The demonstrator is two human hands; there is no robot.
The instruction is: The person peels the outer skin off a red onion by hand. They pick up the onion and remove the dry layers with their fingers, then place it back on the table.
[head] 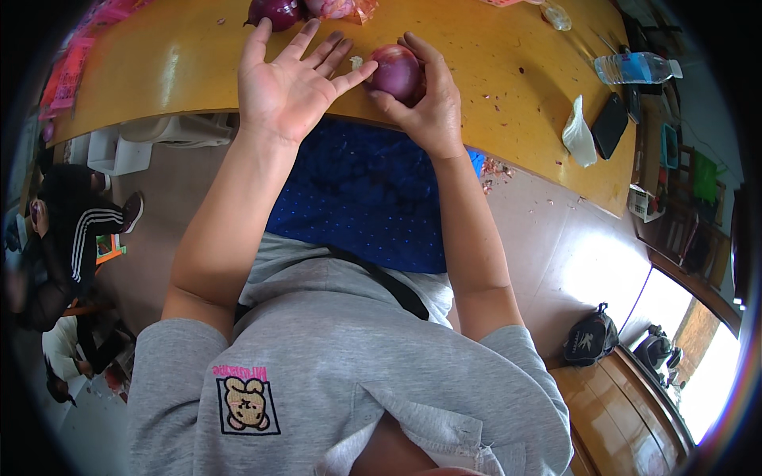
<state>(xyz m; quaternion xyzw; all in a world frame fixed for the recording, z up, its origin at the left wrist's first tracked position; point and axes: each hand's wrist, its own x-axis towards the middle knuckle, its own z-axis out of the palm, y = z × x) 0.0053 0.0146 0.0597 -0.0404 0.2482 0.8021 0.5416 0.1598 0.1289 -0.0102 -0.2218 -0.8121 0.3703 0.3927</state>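
My right hand (430, 98) grips a red onion (396, 72) at the near edge of the wooden table (506, 113), thumb on its near side and fingers around its right side. My left hand (287, 89) is held palm up with the fingers spread and nothing in it; its little finger reaches the onion's left side. Beyond the left fingertips lie another dark red onion (277, 13) and a paler, pinkish onion (330, 7) with loose skin beside it, both cut off by the top of the view. A small pale scrap (356, 63) lies between the hands.
On the table's right are a water bottle (634, 68), a crumpled white tissue (578, 135) and a black phone (609, 126). Pink plastic baskets (74, 74) stand at the left. Onion skins (495, 169) litter the floor. Other people (95, 226) sit at the far left. A blue cloth (363, 196) covers my lap.
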